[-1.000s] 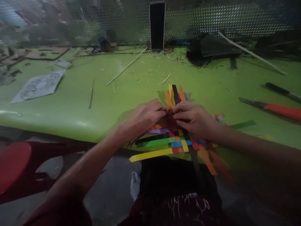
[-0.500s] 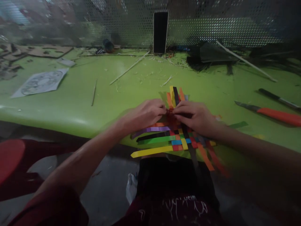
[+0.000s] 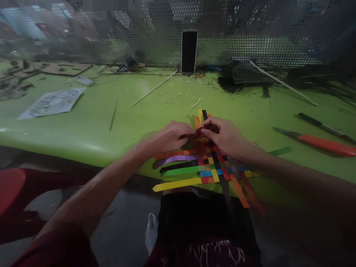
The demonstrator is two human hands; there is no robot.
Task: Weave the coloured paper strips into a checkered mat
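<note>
The mat of coloured paper strips (image 3: pixel 205 167) lies at the near edge of the worktop (image 3: pixel 83 126), and its yellow strip (image 3: pixel 178 183) hangs over this edge. On the far side of the mat, my right hand (image 3: pixel 228 139) has its grip closed on a red strip (image 3: pixel 198 131). My left hand (image 3: pixel 167 138) touches the same place with bent fingers; I cannot tell if its grip is clamped. Further, an orange-handled knife (image 3: pixel 322 142) lies toward the right edge. A dark phone (image 3: pixel 189 52) stands at the far edge.
</note>
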